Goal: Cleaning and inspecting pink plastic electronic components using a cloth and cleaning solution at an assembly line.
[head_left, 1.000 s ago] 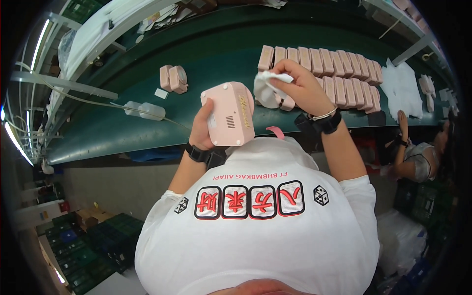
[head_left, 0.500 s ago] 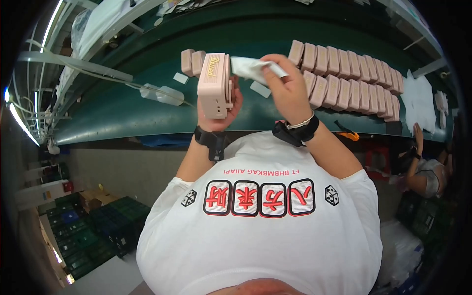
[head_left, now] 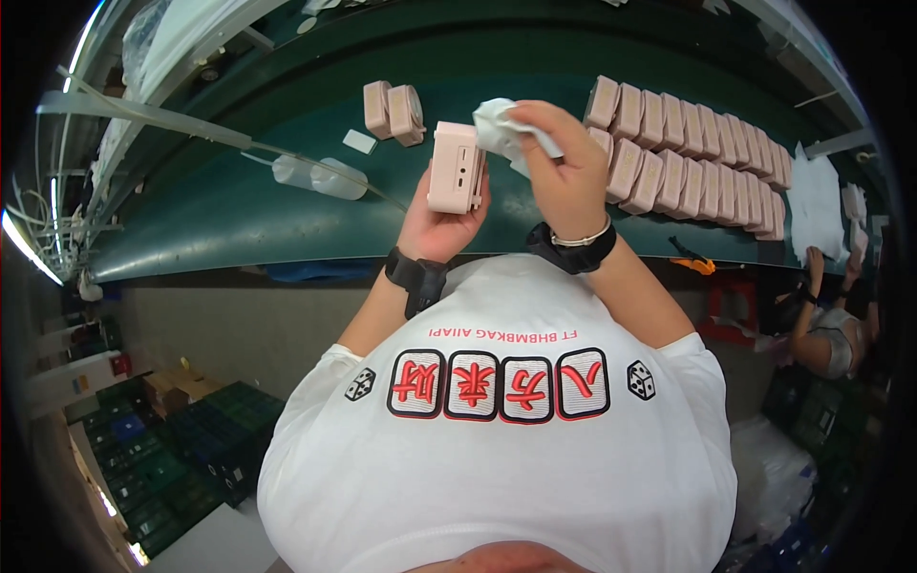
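My left hand (head_left: 441, 225) is closed round a pink box-shaped device (head_left: 451, 174), held over the green bench. The device's narrow side, with a slot and small ports, faces up toward me. Between the bent fingers of my right hand (head_left: 565, 172) is a crumpled white cloth (head_left: 498, 128), close by the device's upper right edge. Whether the cloth touches the device I cannot tell. Two more pink devices (head_left: 406, 115) stand on the bench beyond my left hand, with a small white card (head_left: 359, 142) beside them.
Two rows of pink devices (head_left: 690, 134) fill the right side of the green bench (head_left: 239, 224). White sheets (head_left: 817, 210) lie at its far right, near another person's hand (head_left: 815, 260). A clear bottle (head_left: 336, 180) lies left. An orange-handled tool (head_left: 693, 260) rests at the near edge.
My left hand has turned the device, so its port side faces up instead of the lettered face. The cloth, flatter before, is now bunched up in my right hand.
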`<state>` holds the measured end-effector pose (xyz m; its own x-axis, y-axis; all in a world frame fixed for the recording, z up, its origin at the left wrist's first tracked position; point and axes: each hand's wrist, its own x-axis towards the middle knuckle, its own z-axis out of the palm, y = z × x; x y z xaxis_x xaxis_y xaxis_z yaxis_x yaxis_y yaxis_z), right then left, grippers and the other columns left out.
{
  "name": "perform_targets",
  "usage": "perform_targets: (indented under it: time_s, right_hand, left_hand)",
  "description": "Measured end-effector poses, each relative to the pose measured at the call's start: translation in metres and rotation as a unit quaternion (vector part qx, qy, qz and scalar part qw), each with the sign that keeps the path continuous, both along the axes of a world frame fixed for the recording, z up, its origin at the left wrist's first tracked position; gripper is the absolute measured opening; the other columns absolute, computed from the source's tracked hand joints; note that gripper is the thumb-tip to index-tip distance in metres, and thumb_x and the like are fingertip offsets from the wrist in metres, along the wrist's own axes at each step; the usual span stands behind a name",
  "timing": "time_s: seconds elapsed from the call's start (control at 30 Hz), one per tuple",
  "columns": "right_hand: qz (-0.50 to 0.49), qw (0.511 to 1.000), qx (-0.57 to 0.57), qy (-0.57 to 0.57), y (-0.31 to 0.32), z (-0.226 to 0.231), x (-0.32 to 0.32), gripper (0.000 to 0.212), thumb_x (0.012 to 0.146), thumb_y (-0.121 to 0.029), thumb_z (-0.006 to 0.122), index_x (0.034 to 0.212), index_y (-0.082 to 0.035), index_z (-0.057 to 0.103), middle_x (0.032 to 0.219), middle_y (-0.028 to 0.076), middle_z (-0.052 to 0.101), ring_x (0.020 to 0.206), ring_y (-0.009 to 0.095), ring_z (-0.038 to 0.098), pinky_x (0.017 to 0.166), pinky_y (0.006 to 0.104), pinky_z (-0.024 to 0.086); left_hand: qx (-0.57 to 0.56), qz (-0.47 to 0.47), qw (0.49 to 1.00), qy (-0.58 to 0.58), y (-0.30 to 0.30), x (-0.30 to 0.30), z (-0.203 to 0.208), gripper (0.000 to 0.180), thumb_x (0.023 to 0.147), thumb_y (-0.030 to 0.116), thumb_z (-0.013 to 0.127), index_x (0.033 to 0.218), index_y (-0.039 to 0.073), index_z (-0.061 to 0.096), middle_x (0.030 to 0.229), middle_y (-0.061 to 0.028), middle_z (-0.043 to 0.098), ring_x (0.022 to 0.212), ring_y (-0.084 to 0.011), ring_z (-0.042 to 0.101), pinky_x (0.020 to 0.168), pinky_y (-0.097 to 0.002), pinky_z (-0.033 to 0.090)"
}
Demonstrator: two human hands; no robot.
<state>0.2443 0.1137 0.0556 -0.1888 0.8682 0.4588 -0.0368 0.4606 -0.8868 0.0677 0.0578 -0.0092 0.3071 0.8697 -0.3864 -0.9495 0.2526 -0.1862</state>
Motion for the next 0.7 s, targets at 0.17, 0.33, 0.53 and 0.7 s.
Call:
perform_targets:
  time_s: [0.17, 0.33, 0.53, 0.7]
  right_hand:
    - [0.059, 0.949, 0.270, -0.149, -0.010, 0.010, 0.007, 0.028, 0.084, 0.005, 0.059, 0.109, -0.006, 0.065, 0.108, 0.012, 0.066, 0.099, 0.024, 0.064, 0.096, 0.0358, 0.048]
    - [0.320, 0.871, 0.334, -0.165, -0.032, 0.012, 0.020, 0.026, 0.083, 0.003, 0.061, 0.108, -0.006, 0.065, 0.102, 0.013, 0.064, 0.096, 0.027, 0.064, 0.096, 0.0365, 0.047]
    - [0.118, 0.992, -0.031, 0.025, -0.011, -0.013, 0.036, 0.022, 0.093, -0.015, 0.061, 0.112, -0.004, 0.062, 0.102, 0.007, 0.064, 0.096, 0.020, 0.062, 0.091, 0.0303, 0.047]
    - [0.272, 0.892, -0.320, 0.170, 0.012, -0.039, 0.042, 0.039, 0.095, -0.032, 0.061, 0.120, -0.002, 0.060, 0.110, 0.004, 0.065, 0.100, 0.012, 0.060, 0.087, 0.0267, 0.048]
  left_hand:
    - [0.022, 0.003, 0.999, 0.049, -0.011, 0.031, 0.017, 0.038, 0.098, 0.024, 0.055, 0.129, 0.004, 0.052, 0.122, -0.0124, 0.061, 0.109, -0.0247, 0.060, 0.094, -0.0363, 0.053]
    - [0.064, 0.036, 0.992, 0.098, -0.017, 0.031, 0.024, 0.049, 0.094, 0.028, 0.061, 0.131, -0.001, 0.047, 0.121, -0.0129, 0.056, 0.110, -0.0248, 0.057, 0.091, -0.0352, 0.053]
    - [0.038, -0.056, 0.980, -0.190, -0.015, 0.017, 0.049, 0.061, 0.090, 0.032, 0.065, 0.134, -0.003, 0.042, 0.109, -0.0120, 0.052, 0.108, -0.0236, 0.055, 0.083, -0.0334, 0.056]
    - [0.101, -0.190, 0.933, -0.289, -0.017, 0.051, 0.021, 0.060, 0.092, 0.032, 0.061, 0.135, -0.005, 0.041, 0.100, -0.0099, 0.051, 0.102, -0.0235, 0.059, 0.077, -0.0338, 0.058]
